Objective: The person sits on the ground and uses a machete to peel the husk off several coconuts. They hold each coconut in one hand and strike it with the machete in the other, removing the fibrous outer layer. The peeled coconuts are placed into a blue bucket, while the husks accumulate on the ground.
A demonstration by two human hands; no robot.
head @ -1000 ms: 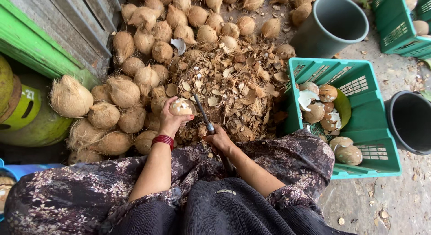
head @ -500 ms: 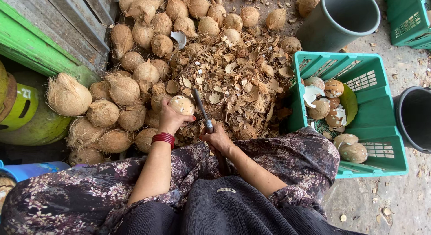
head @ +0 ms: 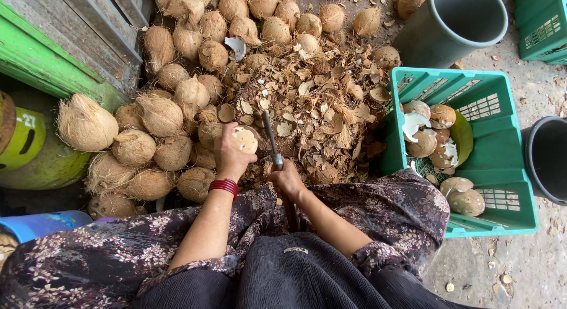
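Note:
My left hand (head: pixel 229 152) grips a partly peeled coconut (head: pixel 244 139), its pale shell face turned up, just above a heap of brown husk chips (head: pixel 316 102). My right hand (head: pixel 287 179) is closed around the handle of a knife (head: pixel 271 137). The metal blade points away from me and lies right beside the coconut. A red bangle (head: pixel 223 186) sits on my left wrist.
Several unpeeled coconuts (head: pixel 159 117) are piled at the left and far side. A green crate (head: pixel 499 167) at the right holds peeled coconuts and shell pieces. A grey bucket (head: pixel 455 19) stands beyond it, a black bucket (head: pixel 546 158) at far right, a green board (head: pixel 53 61) at left.
The knife blade has swung from the right of the coconut to lie close alongside it. My left hand keeps its hold on the coconut with only a slight shift.

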